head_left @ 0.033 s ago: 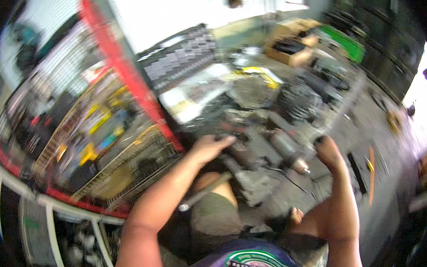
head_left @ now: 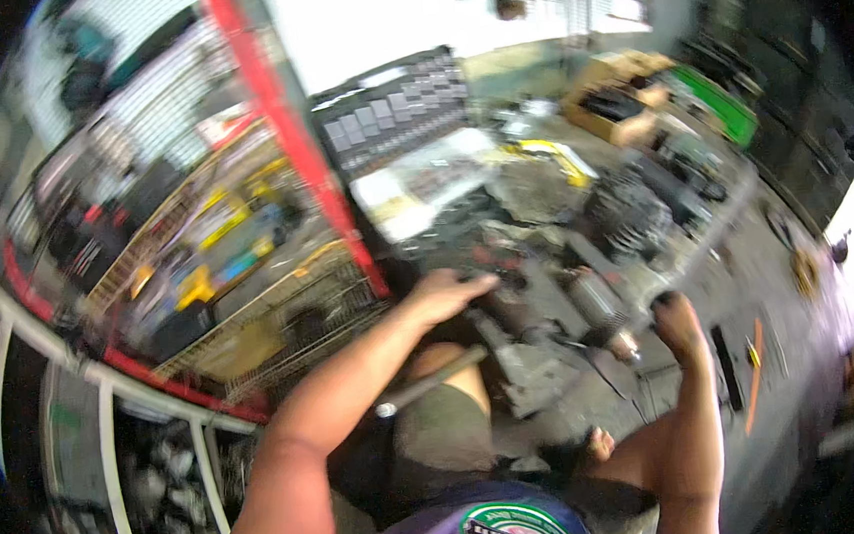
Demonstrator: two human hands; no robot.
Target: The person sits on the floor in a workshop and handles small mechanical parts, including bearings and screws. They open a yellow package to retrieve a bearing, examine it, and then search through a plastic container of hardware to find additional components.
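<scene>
Everything in view has slid a little to the right, both hands with it, while the hands keep nearly the same places among the parts. Left hand (head_left: pixel 449 295) reaches over the near left of the clutter, thumb side forward; blur hides whether it pinches anything. Right hand (head_left: pixel 680 329) is curled, a dark patch at its fingers; I cannot tell if it grips something. Between the hands lies the ribbed cylinder (head_left: pixel 595 302), its coppery end toward the person, beside a grey block (head_left: pixel 533 374). A rod (head_left: pixel 436 379) slants across the thigh. An open tool case (head_left: pixel 393 114) stands behind.
</scene>
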